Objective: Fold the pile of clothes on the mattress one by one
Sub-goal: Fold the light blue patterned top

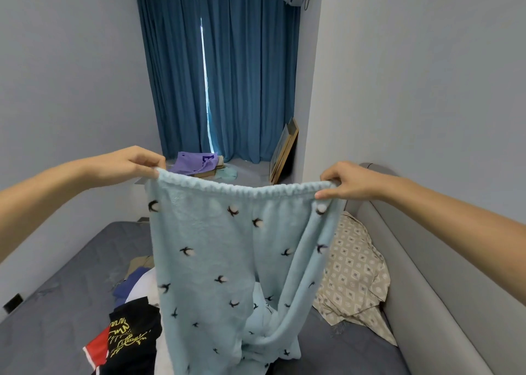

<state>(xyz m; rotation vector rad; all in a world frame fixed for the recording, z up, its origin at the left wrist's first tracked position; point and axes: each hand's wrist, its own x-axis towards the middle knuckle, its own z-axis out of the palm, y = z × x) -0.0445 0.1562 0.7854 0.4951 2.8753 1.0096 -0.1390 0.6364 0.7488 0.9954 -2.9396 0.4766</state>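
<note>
Now holding up fleece pyjama trousers [216, 260] by the waistband, above the mattress [71, 263].

Left hand [128, 162] is pinching one waistband corner shut; the soft, light, floppy cloth is sagging between, legs trailing onto the clothes pile [133, 326]; right hand [348, 181] is gripping the other corner closed. Judging by the drape, the elastic corners are giving the surest hold.

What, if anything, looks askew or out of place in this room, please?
Three things stand out. A framed picture leans on the floor against the wall rather than hanging. The pillow lies crumpled against the headboard. Purple fabric is strewn by the curtain.
</note>
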